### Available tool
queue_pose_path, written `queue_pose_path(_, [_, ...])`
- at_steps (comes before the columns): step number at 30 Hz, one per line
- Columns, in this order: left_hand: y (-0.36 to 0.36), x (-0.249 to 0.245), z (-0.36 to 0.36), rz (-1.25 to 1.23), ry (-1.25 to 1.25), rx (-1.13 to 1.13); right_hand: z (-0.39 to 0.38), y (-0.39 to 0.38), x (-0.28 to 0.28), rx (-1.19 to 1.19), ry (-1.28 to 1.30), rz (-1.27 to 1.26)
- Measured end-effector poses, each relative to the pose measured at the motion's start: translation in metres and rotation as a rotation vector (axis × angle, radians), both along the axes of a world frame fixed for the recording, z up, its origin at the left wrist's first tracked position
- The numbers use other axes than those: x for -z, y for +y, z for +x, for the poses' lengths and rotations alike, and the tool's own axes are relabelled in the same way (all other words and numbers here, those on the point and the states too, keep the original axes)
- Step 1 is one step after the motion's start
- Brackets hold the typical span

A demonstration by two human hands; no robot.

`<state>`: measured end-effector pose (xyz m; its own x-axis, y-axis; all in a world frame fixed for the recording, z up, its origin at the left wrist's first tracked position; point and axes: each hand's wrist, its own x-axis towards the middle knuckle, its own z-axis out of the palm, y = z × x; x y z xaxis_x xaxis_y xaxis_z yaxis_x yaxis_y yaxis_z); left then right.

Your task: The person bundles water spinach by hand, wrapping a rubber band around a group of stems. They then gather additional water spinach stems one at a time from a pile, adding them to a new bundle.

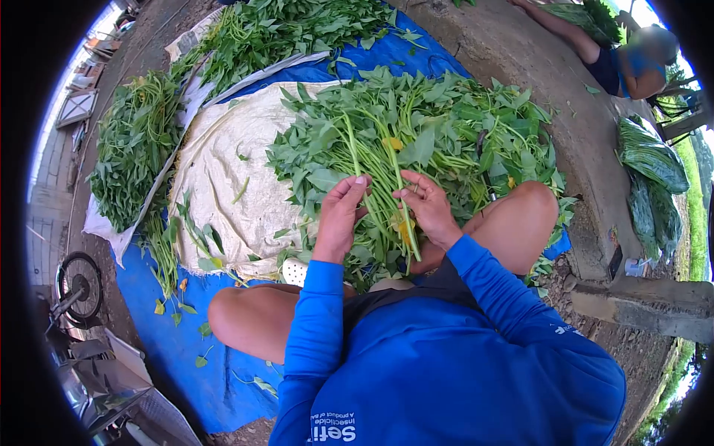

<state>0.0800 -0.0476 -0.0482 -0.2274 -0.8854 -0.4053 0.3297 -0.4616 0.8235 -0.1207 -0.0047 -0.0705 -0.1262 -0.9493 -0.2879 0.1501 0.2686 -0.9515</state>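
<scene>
A big heap of water spinach [461, 126], long green stems with pointed leaves, lies between my crossed legs and beyond them. My left hand [343, 212] is closed on a water spinach stem, with its thumb up along the stalk. To its right, my right hand [430, 208] pinches another upright stem [396, 160] between thumb and fingers. More loose stalks run between and below the two hands, and a few yellow leaves [405, 229] show among them. A pale woven sack [230, 171] is spread left of the heap, with leaf scraps on it.
Further piles of greens [137, 149] lie at the left and the top [290, 37]. Under everything is a blue tarp [186, 327]. A person [639, 67] sits at the upper right near bagged greens [653, 160]. A wheel [79, 288] stands at the left.
</scene>
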Motion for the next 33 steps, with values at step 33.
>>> queue_pose_path(33, [0.008, 0.088, 0.011, 0.241, -0.066, -0.021, -0.04, -0.033, -0.046, 0.164, 0.267, -0.295])
